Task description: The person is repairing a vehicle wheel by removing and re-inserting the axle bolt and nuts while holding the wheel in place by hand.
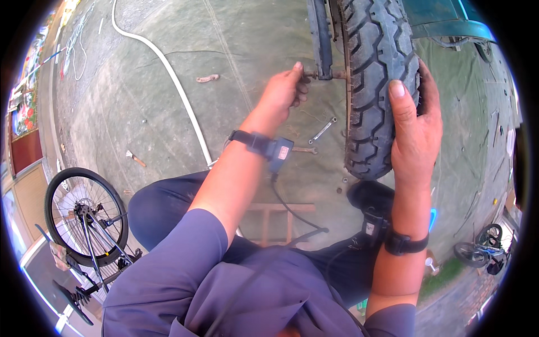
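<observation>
A wheel with a black knobbly tyre [373, 84] stands upright ahead of me, right of the middle. My right hand [415, 132] grips its right side, thumb on the tread and fingers round the far sidewall. On the other side, a dark metal fork arm [321, 42] runs down to the axle [338, 74]. My left hand [286, 92] is closed at the axle's outer end, thumb and fingers pinching it; the fingers partly hide what is there. Below it on the ground cloth lie a ring spanner [323, 130] and an open-ended spanner [305, 150], both apart from my hands.
A pale hose [168, 70] curves across the green ground cloth [252, 33] at left. A small hammer-like tool [135, 158] lies beyond my left knee. A bicycle [84, 216] is at lower left, a teal vehicle body [449, 22] at upper right. A wooden frame [281, 208] lies between my legs.
</observation>
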The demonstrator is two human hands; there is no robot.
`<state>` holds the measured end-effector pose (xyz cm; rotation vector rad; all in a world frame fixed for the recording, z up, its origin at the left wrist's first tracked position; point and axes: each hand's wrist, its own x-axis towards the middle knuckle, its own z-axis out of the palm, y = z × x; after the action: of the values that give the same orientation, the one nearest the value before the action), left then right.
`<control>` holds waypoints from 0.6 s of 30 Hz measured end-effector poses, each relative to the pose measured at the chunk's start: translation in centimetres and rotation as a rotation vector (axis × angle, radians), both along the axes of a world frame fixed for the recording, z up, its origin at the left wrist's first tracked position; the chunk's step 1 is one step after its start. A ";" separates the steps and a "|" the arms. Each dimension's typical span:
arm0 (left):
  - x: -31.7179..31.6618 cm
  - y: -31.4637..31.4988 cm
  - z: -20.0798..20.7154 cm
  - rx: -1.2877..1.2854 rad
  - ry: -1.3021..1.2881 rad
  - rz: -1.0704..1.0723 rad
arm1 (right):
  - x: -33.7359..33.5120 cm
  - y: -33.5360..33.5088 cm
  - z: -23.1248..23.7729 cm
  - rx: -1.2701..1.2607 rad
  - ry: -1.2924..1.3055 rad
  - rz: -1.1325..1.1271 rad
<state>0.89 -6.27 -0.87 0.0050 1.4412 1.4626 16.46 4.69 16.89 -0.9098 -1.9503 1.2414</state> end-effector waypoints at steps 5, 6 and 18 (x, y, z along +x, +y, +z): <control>0.2 0.4 0.0 -0.048 -0.013 -0.001 | -0.1 0.0 -0.1 -0.012 0.023 0.003; 0.1 0.4 -0.1 -0.053 -0.022 -0.001 | -0.1 0.0 -0.1 -0.006 0.021 0.005; 0.0 0.1 -0.8 0.061 -0.113 0.051 | -0.1 0.1 -0.2 0.006 0.030 0.008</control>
<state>0.87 -6.15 -1.67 -0.0766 1.3132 1.5240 16.38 4.81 16.69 -0.8760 -1.9354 1.2463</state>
